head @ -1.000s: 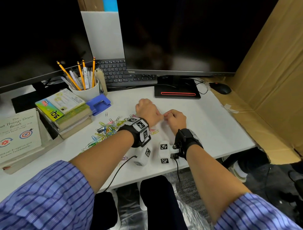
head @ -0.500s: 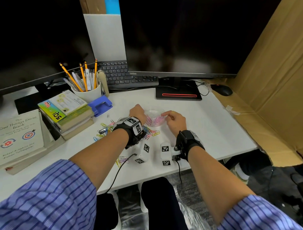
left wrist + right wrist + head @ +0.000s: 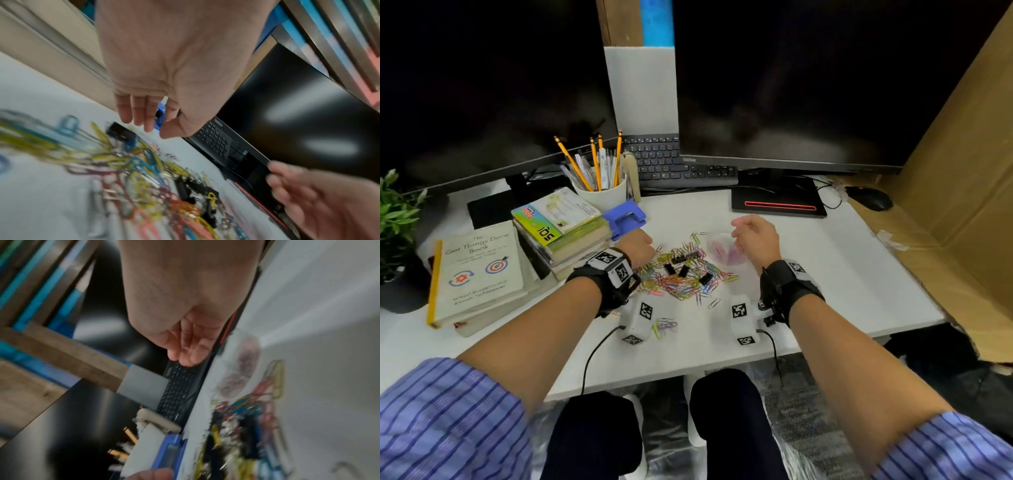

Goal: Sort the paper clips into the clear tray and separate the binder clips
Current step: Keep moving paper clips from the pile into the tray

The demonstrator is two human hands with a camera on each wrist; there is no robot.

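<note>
Colored paper clips (image 3: 685, 277) heaped on white desk (image 3: 835, 274), black binder clips (image 3: 683, 270) mixed in the heap. Clear tray (image 3: 722, 251) just right of heap, pinkish clips inside. Left hand (image 3: 638, 250) at heap's left edge, fingers loose, nothing held. Right hand (image 3: 756, 240) above tray, relaxed, empty.

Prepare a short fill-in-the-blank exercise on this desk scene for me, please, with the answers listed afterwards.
1. The binder clips lying among the coloured paper clips are ____ in colour.
2. The pencils stand in a ____ cup.
3. The clear tray holds mostly ____ paper clips.
4. The hole punch beside the cup is ____.

Missing words: black; white; pink; blue
</note>
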